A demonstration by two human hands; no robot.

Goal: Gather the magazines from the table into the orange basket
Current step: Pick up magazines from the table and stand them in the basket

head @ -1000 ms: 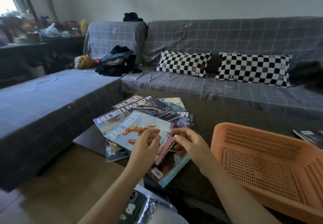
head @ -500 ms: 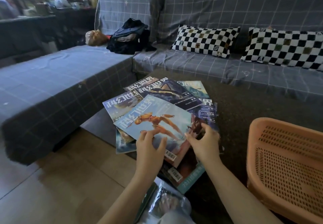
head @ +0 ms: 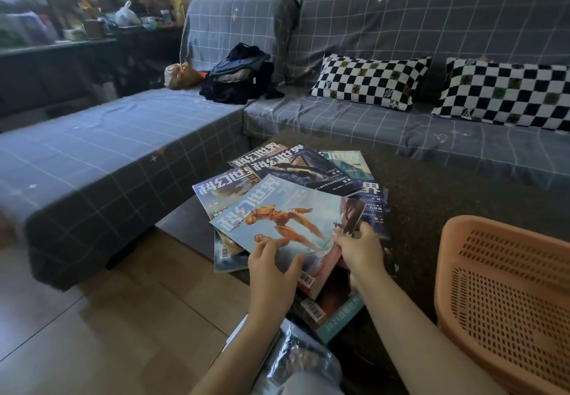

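Nearest the camera, a crinkled plastic-wrapped bundle (head: 303,360) lay at the bottom of the view, between the person's forearms. Just beyond it the left hand (head: 271,266) held the near edge of the top magazine (head: 287,225), thumb curled over the cover and fingers tucked beneath. The right hand (head: 362,248) pinched the same magazine's right edge, its fingertips curled round the pages. That pale blue cover with an orange figure sat tilted above the pile of magazines (head: 305,175), which lay fanned across the near left corner of the table (head: 431,185), some overhanging the left edge. A teal-edged issue (head: 334,317) lay under the right wrist at the near edge. The orange basket (head: 505,299) stood at the table's right side, apart from the pile, with no magazine visible in it. Farther back ran the grey checked sofa (head: 401,40) with two black-and-white checkered cushions (head: 370,81) and a heap of dark clothes (head: 240,77) in its corner.
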